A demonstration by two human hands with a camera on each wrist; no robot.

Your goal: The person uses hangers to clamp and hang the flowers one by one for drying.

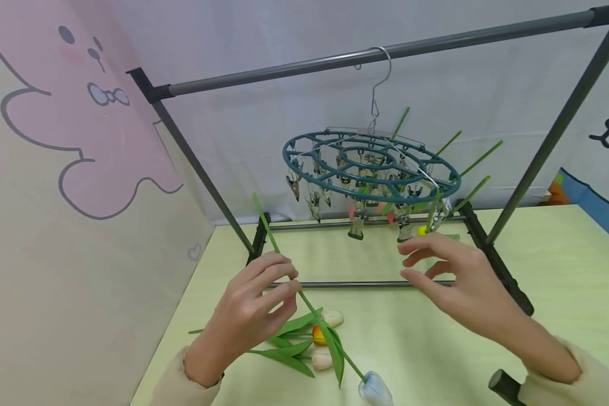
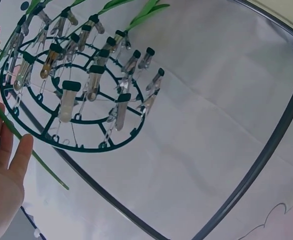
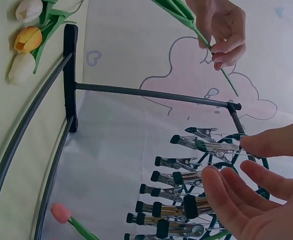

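Observation:
My left hand [image 1: 256, 296] pinches the green stem of an artificial tulip [image 1: 375, 389] with a pale blue bloom. The bloom hangs down to the right and the stem's bare end points up past the fingers. A round teal clip hanger [image 1: 314, 183] with several metal clips hangs by its hook over a bar. Just below its right side is my right hand [image 1: 451, 276], thumb and fingers parted with nothing between them. In the right wrist view, its fingertips come right up to the clips [image 3: 219, 147]. Several green stems [image 1: 481, 158] stick up through the hanger; a pink tulip [image 3: 61, 213] hangs there.
A dark metal rack [image 1: 289, 69] stands on the pale table [image 1: 563, 270], its lower bars crossing behind my hands. White tulips [image 1: 322, 358] and an orange tulip [image 1: 319, 335] lie beneath my left hand. A dark tube end [image 1: 504, 383] juts up by my right sleeve.

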